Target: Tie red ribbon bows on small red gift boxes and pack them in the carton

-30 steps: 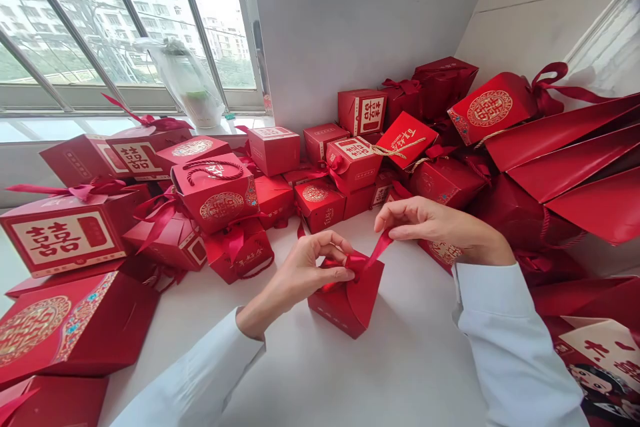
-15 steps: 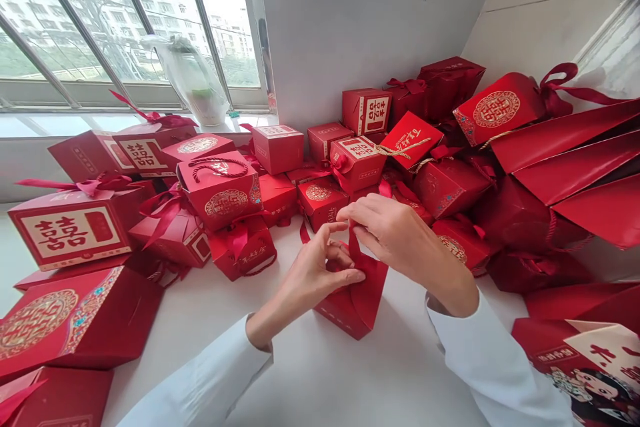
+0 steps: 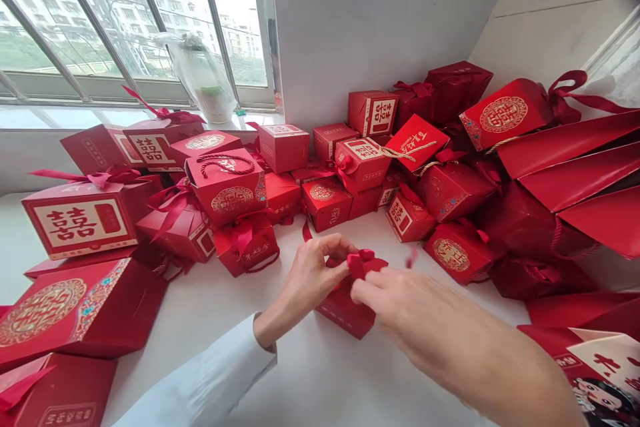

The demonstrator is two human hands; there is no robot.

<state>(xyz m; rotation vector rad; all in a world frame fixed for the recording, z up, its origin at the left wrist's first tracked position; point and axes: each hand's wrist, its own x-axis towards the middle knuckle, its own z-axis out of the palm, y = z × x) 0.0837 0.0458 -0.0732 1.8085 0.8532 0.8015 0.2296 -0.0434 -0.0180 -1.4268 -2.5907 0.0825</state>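
Note:
A small red gift box [image 3: 347, 312] sits on the white table in front of me, partly covered by both hands. A red ribbon [image 3: 359, 264] forms a loop on its top. My left hand [image 3: 320, 265] pinches the ribbon from the left, thumb and forefinger closed at the loop. My right hand [image 3: 387, 297] is closed at the box's right side, by the ribbon; its fingertips are partly hidden, and it appears to grip the ribbon there. One loose ribbon end stands up behind my left hand, and another blurred end shows above my right hand.
Many red gift boxes with ribbons and cord handles crowd the back and left of the white table [image 3: 210, 320]. Red paper bags [image 3: 575, 153] lean at the right. A plastic-wrapped glass [image 3: 210, 83] stands on the sill by the barred window.
My right hand has come down and nearer from above the box to its right side. A ribbon loop now shows on top. My left hand has stayed at the ribbon.

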